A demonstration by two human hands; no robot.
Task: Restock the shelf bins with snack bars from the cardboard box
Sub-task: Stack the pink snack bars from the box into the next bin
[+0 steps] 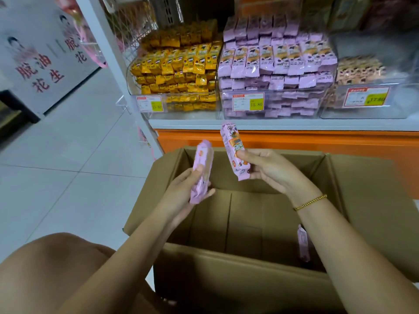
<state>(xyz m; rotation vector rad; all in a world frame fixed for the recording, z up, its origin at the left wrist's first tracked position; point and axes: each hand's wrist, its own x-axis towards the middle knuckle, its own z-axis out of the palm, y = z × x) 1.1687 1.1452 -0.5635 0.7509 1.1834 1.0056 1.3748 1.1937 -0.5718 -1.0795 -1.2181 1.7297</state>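
I read both hands as loaded. The left hand grips one purple snack bar nearly upright, thumb across its face. The right hand pinches a second bar by its lower half, top leaning away from the palm. Both hang above the open cardboard box, directly below the grips. The purple bin sits above and beyond the right grip.

Recommended procedure: I lift the right grip first, clear the bin's front wall, lay the bar flat on the stack, label matching its neighbours, then release. Repeat with the left. Do not crush wrappers. One spare bar stands beneath the right forearm, against the box wall.
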